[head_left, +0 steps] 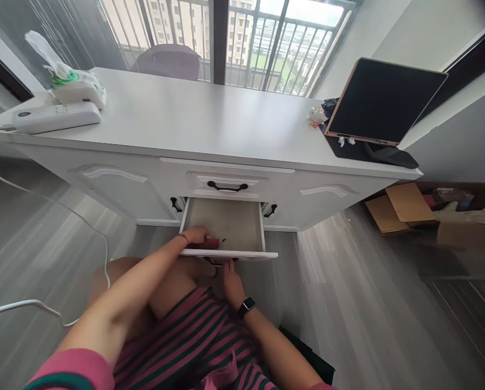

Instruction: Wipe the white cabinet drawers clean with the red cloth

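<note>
The lower drawer (230,222) of a white desk (193,122) stands pulled out toward me. My left hand (195,236) reaches inside at its front left corner, fingers curled over a small red object (210,243) with a dark tip. My right hand (228,273), with a black smartwatch (246,305) on its wrist, sits under the drawer's front panel at its black handle, fingers wrapped up around it. My knees and a striped pink and green garment fill the bottom of the view.
On the desktop: a tissue pack (77,84) and a white power strip (55,116) at left, a tilted tablet (384,100) on a black mat with earbuds (346,141) at right. Cardboard boxes (405,208) lie on the floor at right. A white cable (51,206) trails left.
</note>
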The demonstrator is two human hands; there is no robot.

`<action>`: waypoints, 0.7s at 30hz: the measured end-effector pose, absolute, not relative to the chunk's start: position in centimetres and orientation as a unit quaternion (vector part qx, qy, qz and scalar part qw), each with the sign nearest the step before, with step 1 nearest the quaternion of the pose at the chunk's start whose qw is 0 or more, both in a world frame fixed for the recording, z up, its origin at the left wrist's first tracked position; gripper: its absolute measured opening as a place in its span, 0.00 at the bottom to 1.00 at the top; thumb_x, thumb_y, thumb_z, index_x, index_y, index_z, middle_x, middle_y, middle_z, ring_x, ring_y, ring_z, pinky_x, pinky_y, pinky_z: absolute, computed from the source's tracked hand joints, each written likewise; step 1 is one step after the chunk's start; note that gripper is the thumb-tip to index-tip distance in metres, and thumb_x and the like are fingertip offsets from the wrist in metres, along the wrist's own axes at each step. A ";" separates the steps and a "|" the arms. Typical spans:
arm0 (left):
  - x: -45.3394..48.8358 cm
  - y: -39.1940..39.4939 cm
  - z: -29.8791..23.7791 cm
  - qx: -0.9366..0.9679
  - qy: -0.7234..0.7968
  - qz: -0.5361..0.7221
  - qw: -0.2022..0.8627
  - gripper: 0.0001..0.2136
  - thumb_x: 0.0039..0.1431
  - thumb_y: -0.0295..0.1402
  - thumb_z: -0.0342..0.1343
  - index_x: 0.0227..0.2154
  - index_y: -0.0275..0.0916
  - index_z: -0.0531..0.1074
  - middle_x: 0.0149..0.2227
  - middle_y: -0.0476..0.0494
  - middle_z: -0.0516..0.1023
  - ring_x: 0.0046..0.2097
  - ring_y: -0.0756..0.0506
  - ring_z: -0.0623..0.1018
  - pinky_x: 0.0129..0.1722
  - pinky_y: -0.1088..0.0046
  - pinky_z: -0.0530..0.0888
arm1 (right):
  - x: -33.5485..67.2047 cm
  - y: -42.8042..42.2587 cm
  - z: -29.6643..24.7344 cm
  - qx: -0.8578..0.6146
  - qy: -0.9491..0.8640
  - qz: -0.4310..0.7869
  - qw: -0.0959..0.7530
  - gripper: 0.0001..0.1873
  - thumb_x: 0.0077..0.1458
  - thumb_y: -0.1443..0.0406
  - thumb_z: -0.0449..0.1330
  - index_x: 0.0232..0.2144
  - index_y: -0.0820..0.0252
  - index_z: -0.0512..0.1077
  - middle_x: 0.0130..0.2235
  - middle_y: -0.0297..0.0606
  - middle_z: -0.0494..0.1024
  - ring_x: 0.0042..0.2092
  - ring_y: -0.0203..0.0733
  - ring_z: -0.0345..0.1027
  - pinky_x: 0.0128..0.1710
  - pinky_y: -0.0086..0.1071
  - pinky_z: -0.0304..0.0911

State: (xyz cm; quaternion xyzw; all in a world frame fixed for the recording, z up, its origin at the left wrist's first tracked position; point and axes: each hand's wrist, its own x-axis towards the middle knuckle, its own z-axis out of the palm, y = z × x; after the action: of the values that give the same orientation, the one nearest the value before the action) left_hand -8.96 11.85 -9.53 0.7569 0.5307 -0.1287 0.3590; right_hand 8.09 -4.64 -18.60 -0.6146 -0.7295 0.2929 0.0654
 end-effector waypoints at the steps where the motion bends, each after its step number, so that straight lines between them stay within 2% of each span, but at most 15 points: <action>1: -10.3 11.4 -8.6 0.749 0.551 -0.097 0.355 0.05 0.42 0.32 0.56 0.23 0.39 0.77 0.27 0.41 0.80 0.33 0.42 0.77 0.35 0.69 0.70 | 8.0 -4.5 -18.5 -0.613 -0.729 0.294 0.076 0.25 0.58 0.70 0.50 0.58 0.62 0.57 0.61 0.56 0.59 0.44 0.45 0.72 0.39 0.37 0.70; 4: -13.1 9.8 -6.1 0.719 0.617 0.007 0.320 0.11 0.47 0.31 0.48 0.29 0.39 0.75 0.29 0.44 0.79 0.33 0.45 0.76 0.32 0.73 0.68 | 7.9 -4.2 -18.6 -0.617 -0.727 0.285 0.096 0.17 0.63 0.65 0.48 0.53 0.61 0.61 0.56 0.51 0.64 0.44 0.43 0.72 0.38 0.35 0.69; 6: -14.4 8.5 -5.3 0.662 0.674 0.133 0.299 0.13 0.49 0.31 0.44 0.32 0.37 0.73 0.28 0.45 0.77 0.30 0.46 0.74 0.29 0.74 0.67 | 7.9 -4.1 -18.8 -0.622 -0.730 0.266 0.094 0.15 0.65 0.62 0.46 0.51 0.61 0.63 0.54 0.49 0.66 0.43 0.43 0.71 0.38 0.34 0.68; 9: -15.8 6.0 -5.2 0.499 0.717 0.397 0.283 0.10 0.46 0.31 0.46 0.29 0.38 0.70 0.24 0.49 0.72 0.25 0.48 0.71 0.25 0.75 0.66 | 7.8 -3.6 -18.9 -0.627 -0.738 0.235 0.086 0.16 0.66 0.60 0.44 0.50 0.60 0.63 0.55 0.48 0.66 0.44 0.43 0.70 0.37 0.33 0.67; 11: -16.4 4.3 -5.6 0.422 0.718 0.494 0.250 0.08 0.44 0.30 0.47 0.27 0.39 0.69 0.24 0.50 0.71 0.26 0.49 0.70 0.27 0.76 0.67 | 7.7 -2.8 -18.6 -0.632 -0.737 0.227 0.083 0.16 0.67 0.60 0.43 0.51 0.59 0.62 0.55 0.48 0.65 0.44 0.42 0.71 0.37 0.33 0.67; 14: -16.5 2.6 -6.1 0.416 0.757 0.479 0.157 0.09 0.47 0.30 0.48 0.30 0.38 0.72 0.27 0.48 0.74 0.30 0.47 0.73 0.33 0.73 0.69 | 7.4 -0.8 -17.9 -0.638 -0.729 0.234 0.080 0.17 0.67 0.59 0.43 0.52 0.59 0.61 0.55 0.48 0.65 0.43 0.42 0.71 0.36 0.33 0.66; 17: -15.2 2.5 -6.7 0.468 0.777 0.405 0.114 0.17 0.53 0.28 0.46 0.43 0.36 0.74 0.39 0.39 0.79 0.42 0.42 0.76 0.45 0.66 0.70 | 7.1 1.6 -17.3 -0.639 -0.725 0.244 0.079 0.17 0.67 0.59 0.44 0.52 0.60 0.62 0.56 0.48 0.63 0.44 0.42 0.72 0.37 0.32 0.66; 19: -13.7 3.1 -7.1 0.520 0.765 0.362 0.115 0.21 0.54 0.25 0.44 0.50 0.34 0.72 0.47 0.34 0.76 0.50 0.39 0.73 0.52 0.63 0.67 | 6.9 2.8 -17.1 -0.639 -0.725 0.245 0.080 0.16 0.67 0.60 0.44 0.52 0.61 0.62 0.57 0.49 0.63 0.44 0.41 0.72 0.37 0.32 0.66; 21: -11.7 4.0 -7.6 0.560 0.754 0.327 0.103 0.23 0.54 0.24 0.44 0.53 0.33 0.71 0.52 0.33 0.72 0.55 0.38 0.69 0.57 0.60 0.63 | 7.0 3.4 -17.0 -0.638 -0.725 0.245 0.080 0.16 0.66 0.60 0.45 0.51 0.61 0.62 0.56 0.49 0.63 0.43 0.42 0.72 0.36 0.32 0.67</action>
State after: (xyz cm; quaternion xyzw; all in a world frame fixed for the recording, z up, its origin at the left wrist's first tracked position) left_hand -11.67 3.97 -7.58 0.5603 0.7539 0.3273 0.1028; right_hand 6.97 3.38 -17.04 -0.6384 -0.7253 0.2448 0.0799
